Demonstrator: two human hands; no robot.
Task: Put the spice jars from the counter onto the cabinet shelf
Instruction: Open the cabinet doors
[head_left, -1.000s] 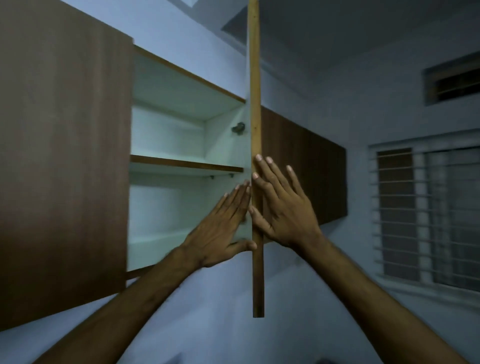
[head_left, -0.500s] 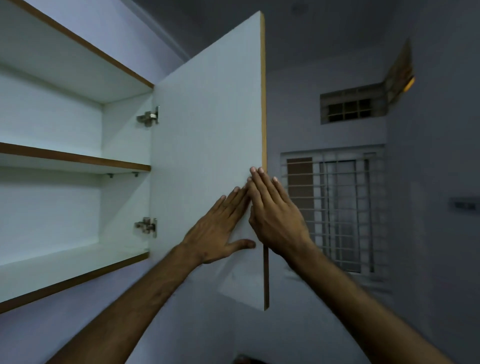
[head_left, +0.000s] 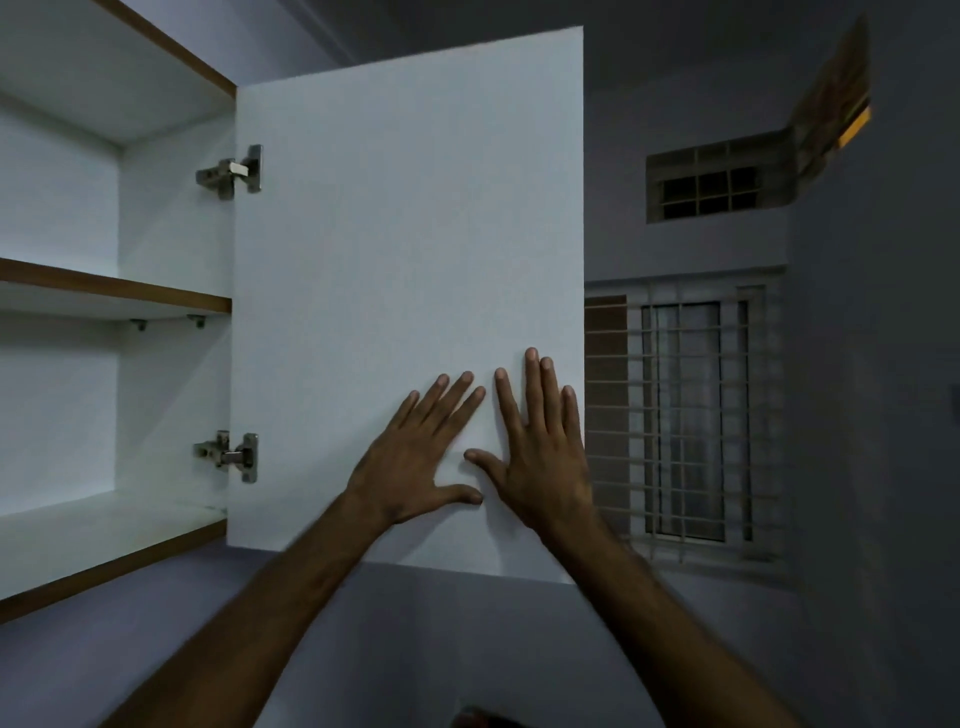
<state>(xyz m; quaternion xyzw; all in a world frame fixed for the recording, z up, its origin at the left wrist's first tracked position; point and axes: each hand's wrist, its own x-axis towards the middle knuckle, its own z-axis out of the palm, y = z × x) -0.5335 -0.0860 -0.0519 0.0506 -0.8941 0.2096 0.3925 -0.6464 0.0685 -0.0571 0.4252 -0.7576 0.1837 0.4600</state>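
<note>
The wall cabinet stands open on the left, with a bare middle shelf (head_left: 114, 291) and a bare bottom shelf (head_left: 93, 525). Its white cabinet door (head_left: 405, 234) is swung wide to the right. My left hand (head_left: 421, 457) and my right hand (head_left: 540, 447) both lie flat on the door's inner face near its lower right corner, fingers spread, holding nothing. No spice jars and no counter are in view.
Two metal hinges (head_left: 234, 171) (head_left: 231, 454) join the door to the cabinet side. A barred window (head_left: 685, 415) and a small vent (head_left: 717, 182) are in the wall at the right. A dark object (head_left: 478, 719) peeks in at the bottom edge.
The door has swung further open to the right under both palms. My right hand moved from the door's edge onto its inner face. The view has turned right.
</note>
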